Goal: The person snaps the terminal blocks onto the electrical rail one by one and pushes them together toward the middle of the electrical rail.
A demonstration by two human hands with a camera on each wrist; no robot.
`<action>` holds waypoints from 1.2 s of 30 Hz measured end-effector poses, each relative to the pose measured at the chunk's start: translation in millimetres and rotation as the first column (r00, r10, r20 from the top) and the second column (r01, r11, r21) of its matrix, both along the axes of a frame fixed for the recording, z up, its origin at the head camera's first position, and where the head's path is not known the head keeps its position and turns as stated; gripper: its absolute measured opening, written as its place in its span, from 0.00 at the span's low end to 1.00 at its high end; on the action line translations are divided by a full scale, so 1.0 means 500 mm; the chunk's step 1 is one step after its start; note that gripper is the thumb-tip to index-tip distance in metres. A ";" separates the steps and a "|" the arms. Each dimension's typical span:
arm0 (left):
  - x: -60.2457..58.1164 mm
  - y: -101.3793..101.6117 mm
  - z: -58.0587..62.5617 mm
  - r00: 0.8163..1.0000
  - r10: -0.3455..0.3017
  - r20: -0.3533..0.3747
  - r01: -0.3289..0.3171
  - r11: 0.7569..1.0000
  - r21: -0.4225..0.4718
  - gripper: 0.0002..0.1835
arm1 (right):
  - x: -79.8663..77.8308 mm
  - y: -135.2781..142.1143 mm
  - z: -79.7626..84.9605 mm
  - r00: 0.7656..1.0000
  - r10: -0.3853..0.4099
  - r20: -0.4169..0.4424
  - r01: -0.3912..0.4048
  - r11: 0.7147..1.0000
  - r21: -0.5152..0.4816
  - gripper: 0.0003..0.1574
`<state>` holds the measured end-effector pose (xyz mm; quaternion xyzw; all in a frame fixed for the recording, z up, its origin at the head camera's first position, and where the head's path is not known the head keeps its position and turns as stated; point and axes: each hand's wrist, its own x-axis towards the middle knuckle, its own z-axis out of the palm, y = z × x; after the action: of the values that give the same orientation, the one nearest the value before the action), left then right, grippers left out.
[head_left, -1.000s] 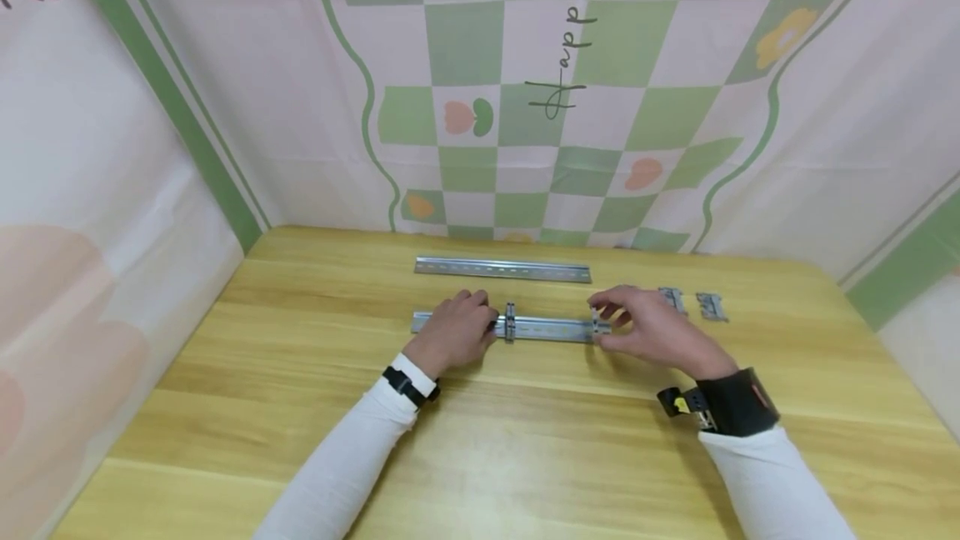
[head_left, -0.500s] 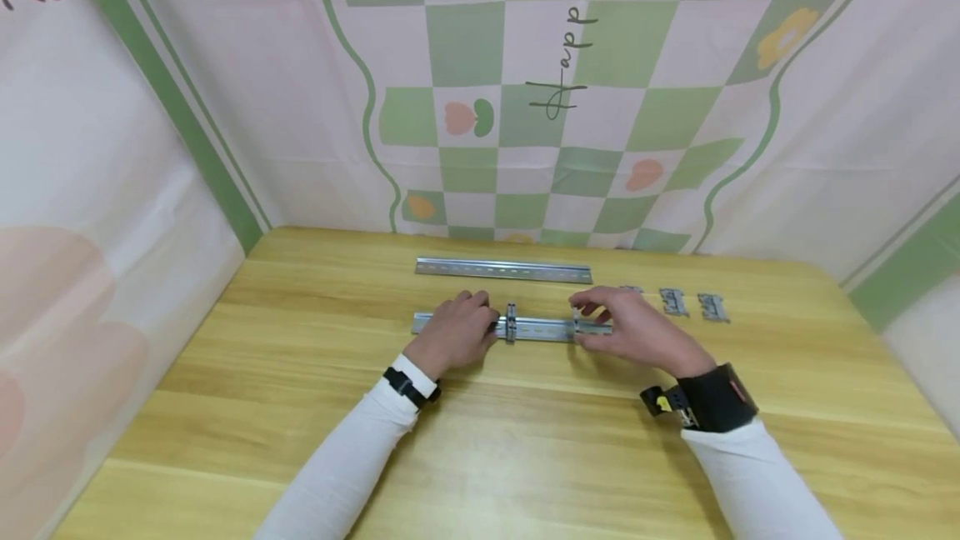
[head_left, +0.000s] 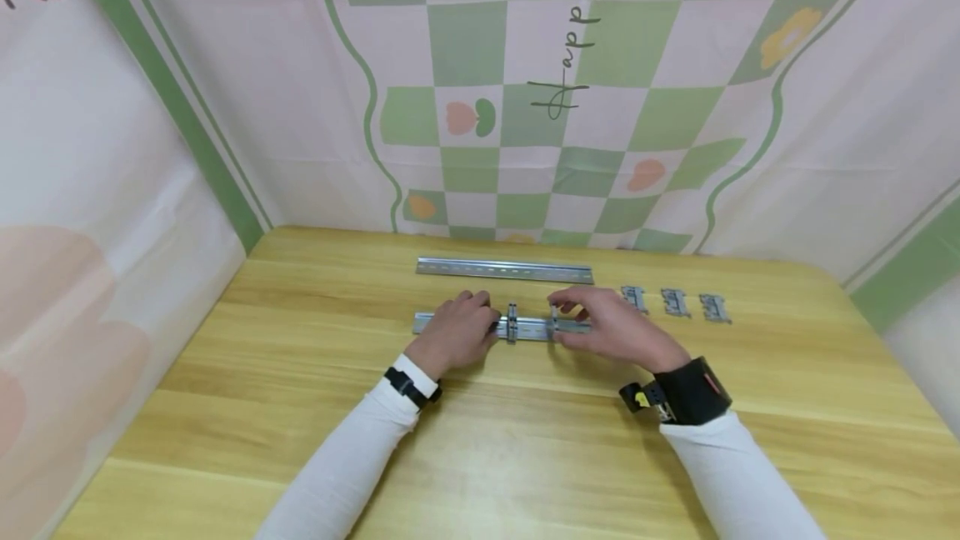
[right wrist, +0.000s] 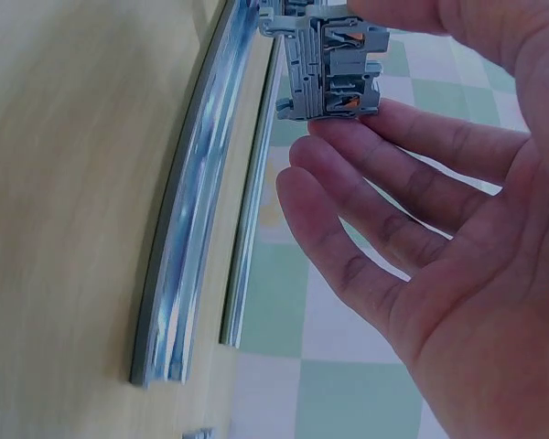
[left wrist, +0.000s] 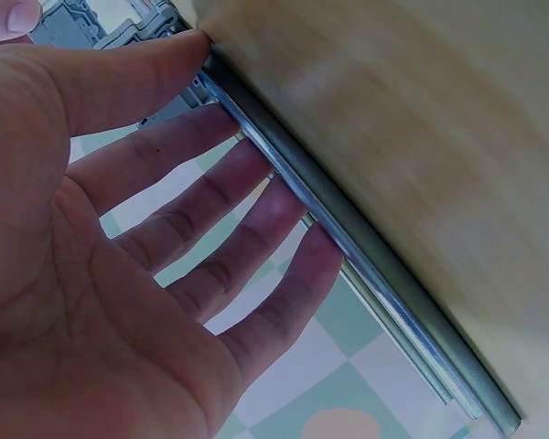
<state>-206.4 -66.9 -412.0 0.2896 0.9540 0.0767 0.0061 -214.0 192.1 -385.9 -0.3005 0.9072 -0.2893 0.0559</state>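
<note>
A silver slotted DIN rail (head_left: 534, 329) lies crosswise on the table. My left hand (head_left: 456, 330) holds its left part; in the left wrist view the thumb is on one side of the rail (left wrist: 375, 293) and the fingers on the other. Grey terminal blocks (head_left: 512, 323) stand upright on the rail, just right of that hand. Further right, my right hand (head_left: 615, 325) pinches another grey terminal block (right wrist: 325, 69) between thumb and fingers, upright at the rail. Whether this block is clipped on cannot be seen.
Behind lies a second DIN rail (head_left: 504, 270), parallel to the first. Three loose terminal blocks, including the middle one (head_left: 675, 302), form a row at the right on the wooden table (head_left: 465, 457). A patterned cloth (head_left: 525, 165) hangs behind the table.
My right hand has moved left along the rail with the pinched terminal block, closer to the standing ones. The leftmost loose block has come into sight. My left hand has stayed in place.
</note>
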 end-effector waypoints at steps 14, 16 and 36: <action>-0.002 0.001 -0.001 1.000 0.000 -0.005 0.000 1.000 -0.003 0.13 | -0.007 -0.023 -0.012 0.999 0.030 0.025 -0.030 0.999 -0.033 0.34; -0.001 0.002 -0.001 1.000 0.002 -0.002 -0.003 1.000 -0.005 0.13 | -0.007 -0.025 -0.014 0.999 0.032 0.024 -0.031 0.999 -0.036 0.34; -0.005 0.001 -0.001 1.000 0.000 -0.006 0.000 1.000 -0.010 0.12 | -0.010 -0.050 -0.014 0.995 0.045 0.089 -0.040 0.997 -0.064 0.35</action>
<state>-208.7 -66.4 -412.6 0.2897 0.9545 0.0710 0.0047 -218.9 167.2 -392.9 -0.3079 0.8877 -0.3293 0.0937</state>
